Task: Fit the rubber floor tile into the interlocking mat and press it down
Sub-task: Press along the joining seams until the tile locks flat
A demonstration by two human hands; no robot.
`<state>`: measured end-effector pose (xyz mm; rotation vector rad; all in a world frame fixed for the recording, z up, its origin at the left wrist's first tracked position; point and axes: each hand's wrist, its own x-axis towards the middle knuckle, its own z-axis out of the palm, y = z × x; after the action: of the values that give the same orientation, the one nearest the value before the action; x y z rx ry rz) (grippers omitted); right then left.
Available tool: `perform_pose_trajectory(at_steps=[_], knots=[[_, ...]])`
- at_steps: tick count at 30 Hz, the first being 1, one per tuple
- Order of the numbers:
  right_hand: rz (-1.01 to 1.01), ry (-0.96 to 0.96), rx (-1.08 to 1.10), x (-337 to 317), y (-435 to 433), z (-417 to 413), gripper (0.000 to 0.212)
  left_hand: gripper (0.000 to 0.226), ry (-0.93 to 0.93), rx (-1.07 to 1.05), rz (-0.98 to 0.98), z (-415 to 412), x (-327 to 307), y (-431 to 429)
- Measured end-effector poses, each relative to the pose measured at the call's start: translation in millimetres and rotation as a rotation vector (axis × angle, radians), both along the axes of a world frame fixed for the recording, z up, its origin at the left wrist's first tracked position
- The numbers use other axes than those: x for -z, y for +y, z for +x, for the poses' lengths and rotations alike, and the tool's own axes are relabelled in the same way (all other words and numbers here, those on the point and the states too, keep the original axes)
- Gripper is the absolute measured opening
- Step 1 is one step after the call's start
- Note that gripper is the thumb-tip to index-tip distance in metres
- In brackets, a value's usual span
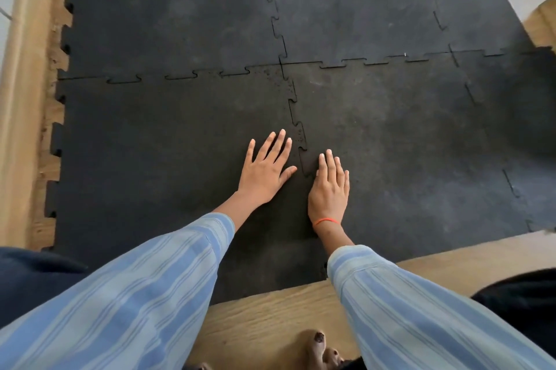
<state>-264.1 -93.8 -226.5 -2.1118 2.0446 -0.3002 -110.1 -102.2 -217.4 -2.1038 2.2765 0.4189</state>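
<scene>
Black rubber fills most of the frame — the interlocking mat point(180, 23) of dark, speckled square tiles, joined along jigsaw-toothed seams that cross near the centre. It lies on a pale wood-grain floor point(270, 318), which shows along the bottom edge and in a strip down the left side, where the mat's toothed border stands open against the wood. At the far left runs a light beige skirting point(21, 99).

We see the black rubber floor tile point(150, 159) at lower left of the mat, its top and right teeth seated in the neighbouring tiles; the seam on its right runs down the middle of the frame, between our two hands. Whether the tile sits fully flush along that seam we cannot tell.

Both arms reach in from the bottom in blue-and-grey striped sleeves point(126, 303). Our left hand point(266, 172) lies flat on the tile, palm down, fingers spread, gripping nothing — the thumb points toward the seam. Our right hand point(329, 189) lies flat just across the seam on the adjoining tile, fingers together and straight, also holding nothing. A thin orange thread bracelet point(326, 221) circles the right wrist.
</scene>
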Motion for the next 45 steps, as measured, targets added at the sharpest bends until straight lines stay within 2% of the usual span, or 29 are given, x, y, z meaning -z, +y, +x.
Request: perform_pose_trajectory(at_steps=[8,19,22,25,31,34,38,45], knots=[[-0.180,-0.001,0.149,3.3,50.1,-16.6,0.025,0.065,-0.016,-0.034,-0.011,-10.2,3.2,6.9],[-0.139,-0.024,0.244,3.5,76.5,-14.0,0.028,0.066,-0.015,-0.019,0.003,-8.8,2.6,5.1],[-0.096,-0.013,0.139,0.0,73.3,-4.5,0.031,0.066,-0.001,-0.025,-0.002,-8.2,3.9,7.6],[-0.006,0.002,-0.024,-2.8,63.1,19.8,0.046,0.062,0.031,-0.006,-0.068,-3.7,4.1,5.7],[0.118,0.089,-0.059,-5.2,57.1,24.1,0.058,0.055,0.054,0.128,-0.110,18.5,5.5,-2.0],[0.171,0.057,-0.106,-7.4,47.3,26.3,0.060,0.058,0.051,0.188,-0.064,23.9,1.8,-12.2],[0.111,0.066,-0.170,-7.1,16.6,34.3,0.062,0.055,0.023,0.221,-0.051,31.9,1.2,-35.9],[0.202,0.085,-0.214,-11.5,-0.1,40.5,0.064,0.052,0.011,0.295,-0.005,42.3,-2.5,-60.6]])
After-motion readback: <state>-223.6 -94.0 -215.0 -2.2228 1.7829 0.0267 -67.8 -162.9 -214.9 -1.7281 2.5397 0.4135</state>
